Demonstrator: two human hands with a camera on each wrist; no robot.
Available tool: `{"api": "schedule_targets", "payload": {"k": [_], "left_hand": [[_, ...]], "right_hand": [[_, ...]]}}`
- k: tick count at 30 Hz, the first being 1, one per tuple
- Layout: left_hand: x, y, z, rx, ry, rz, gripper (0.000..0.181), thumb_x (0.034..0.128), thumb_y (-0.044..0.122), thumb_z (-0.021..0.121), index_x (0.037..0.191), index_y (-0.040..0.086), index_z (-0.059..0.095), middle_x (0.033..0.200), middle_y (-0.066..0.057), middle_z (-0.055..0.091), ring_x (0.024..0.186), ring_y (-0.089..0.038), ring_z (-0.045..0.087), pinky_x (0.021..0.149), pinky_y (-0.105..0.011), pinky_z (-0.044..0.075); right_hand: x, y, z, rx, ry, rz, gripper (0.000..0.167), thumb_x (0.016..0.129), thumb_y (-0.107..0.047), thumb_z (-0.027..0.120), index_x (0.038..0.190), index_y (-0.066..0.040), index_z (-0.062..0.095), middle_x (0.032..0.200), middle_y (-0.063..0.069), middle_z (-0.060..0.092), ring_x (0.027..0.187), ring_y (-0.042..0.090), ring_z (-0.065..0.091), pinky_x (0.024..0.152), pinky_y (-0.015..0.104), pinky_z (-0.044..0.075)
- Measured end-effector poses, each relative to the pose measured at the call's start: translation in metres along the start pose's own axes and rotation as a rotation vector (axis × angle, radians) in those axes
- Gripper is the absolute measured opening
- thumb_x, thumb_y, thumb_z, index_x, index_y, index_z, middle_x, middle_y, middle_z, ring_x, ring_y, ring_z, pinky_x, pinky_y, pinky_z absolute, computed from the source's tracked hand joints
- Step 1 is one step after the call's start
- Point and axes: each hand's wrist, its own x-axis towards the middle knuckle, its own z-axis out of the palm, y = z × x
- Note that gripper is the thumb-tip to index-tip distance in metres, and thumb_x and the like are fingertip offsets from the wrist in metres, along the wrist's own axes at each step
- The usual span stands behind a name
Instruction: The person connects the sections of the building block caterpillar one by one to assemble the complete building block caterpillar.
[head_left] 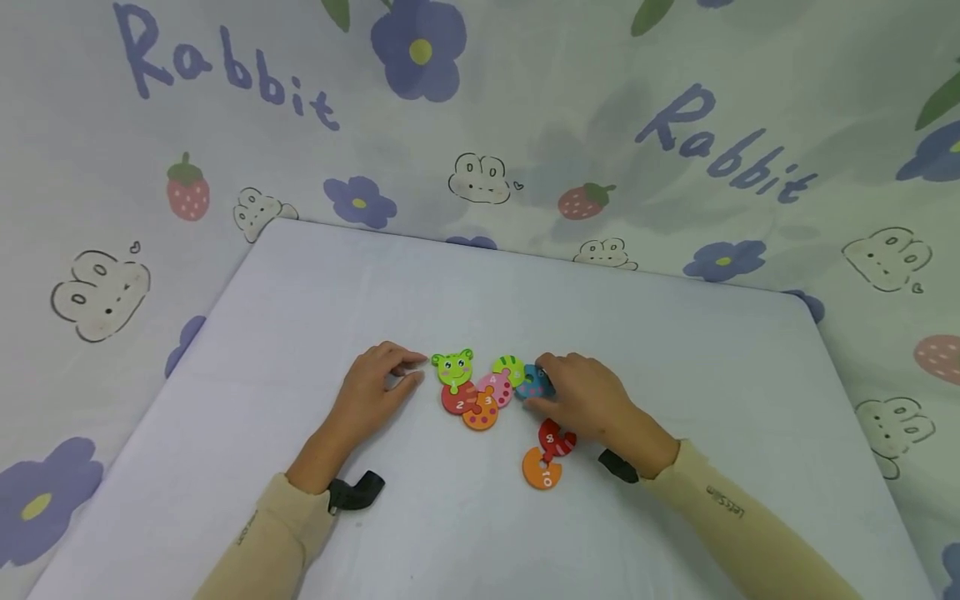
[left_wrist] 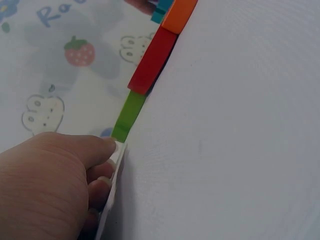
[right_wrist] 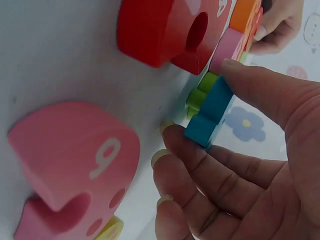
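My right hand (head_left: 585,396) pinches a blue puzzle piece (head_left: 528,386) between thumb and fingers, against the end of a joined caterpillar puzzle. From its left end the chain has a light-green face piece (head_left: 454,372), a red piece 2 (head_left: 454,402), an orange piece 3 (head_left: 480,418), a pink piece 4 (head_left: 497,392) and a green striped piece (head_left: 510,367). Beside the face piece, my left hand (head_left: 371,387) rests with relaxed fingers and nothing between them. The right wrist view shows the blue piece (right_wrist: 210,112) next to the green one.
Below the right hand lie a red piece 8 (head_left: 555,442) and an orange piece 10 (head_left: 542,471), touching. The right wrist view also shows a pink piece 9 (right_wrist: 90,140) and part of a yellow piece (right_wrist: 111,230). A patterned cloth (head_left: 517,125) hangs behind the white table (head_left: 420,292).
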Motion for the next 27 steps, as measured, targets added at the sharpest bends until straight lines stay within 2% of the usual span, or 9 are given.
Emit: {"api": "schedule_targets", "payload": {"k": [16,22,27], "left_hand": [[0.0001,0.0020,0.0008,0.011,-0.006,-0.010,0.025,0.0957,0.011,0.077,0.120,0.011,0.075,0.107,-0.002,0.066,0.094,-0.018,0.061,0.084,-0.041,0.049],[0.0008,0.0020,0.0005,0.004,-0.008,-0.006,0.025,0.0958,0.012,0.077,0.120,0.011,0.075,0.108,-0.001,0.066,0.094,-0.017,0.061,0.084,-0.040,0.049],[0.0010,0.0017,-0.0002,0.002,0.001,-0.001,0.026,0.0948,0.010,0.078,0.120,0.012,0.075,0.107,-0.001,0.066,0.094,-0.017,0.061,0.083,-0.040,0.049]], "right_hand": [[0.0015,-0.0024,0.0064,0.000,-0.051,0.061,0.058,0.088,-0.047,0.083,0.123,-0.005,0.063,0.081,-0.003,0.063,0.073,0.015,0.056,0.064,0.030,0.048],[-0.0003,0.0011,0.0042,-0.009,-0.057,0.052,0.059,0.089,-0.046,0.082,0.127,-0.005,0.063,0.087,-0.002,0.066,0.075,0.015,0.056,0.065,0.030,0.049],[-0.0033,0.0047,0.0019,0.029,-0.060,0.040,0.058,0.092,-0.045,0.080,0.130,-0.004,0.063,0.076,-0.005,0.059,0.073,0.014,0.055,0.063,0.029,0.048]]}}
